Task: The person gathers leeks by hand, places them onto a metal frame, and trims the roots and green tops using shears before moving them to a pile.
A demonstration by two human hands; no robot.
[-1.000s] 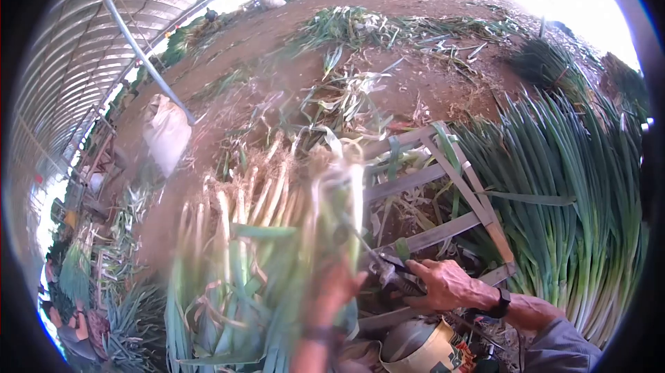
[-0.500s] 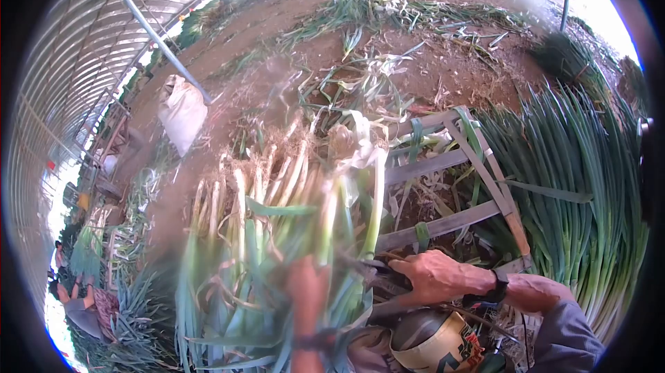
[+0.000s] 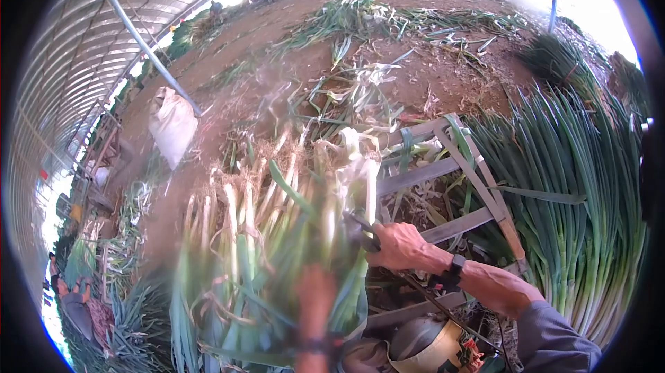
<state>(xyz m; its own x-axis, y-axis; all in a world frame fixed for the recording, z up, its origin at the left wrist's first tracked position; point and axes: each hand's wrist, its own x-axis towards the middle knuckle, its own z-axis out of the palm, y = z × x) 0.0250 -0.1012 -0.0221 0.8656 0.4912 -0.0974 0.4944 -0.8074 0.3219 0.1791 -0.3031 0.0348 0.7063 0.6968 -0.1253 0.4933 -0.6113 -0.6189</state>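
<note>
Long green onions (image 3: 232, 210) with white shanks and hairy roots lie in a bundle, roots facing away from me. My left hand (image 3: 316, 297) is smeared over the leaves at the bundle's right part; its fingers are not distinct. My right hand (image 3: 402, 245) is closed around a dark hand tool (image 3: 361, 229) with a narrow tip. That tip points left, close to a pale onion shank (image 3: 372, 189) at the bundle's right edge. A thin dark cord or hose (image 3: 443, 307) runs below my right wrist.
A slatted wooden frame (image 3: 457, 224) stands at the right, beside a big pile of green onions (image 3: 554, 214). Stripped leaves (image 3: 367, 82) litter the soil ahead. A white sack (image 3: 173, 127) is by a metal pole (image 3: 142, 33). Another person (image 3: 77, 311) is at far left.
My right hand has moved up and left with the tool, nearer the pale shank. My left hand has shifted slightly and remains blurred. The view has shifted a little.
</note>
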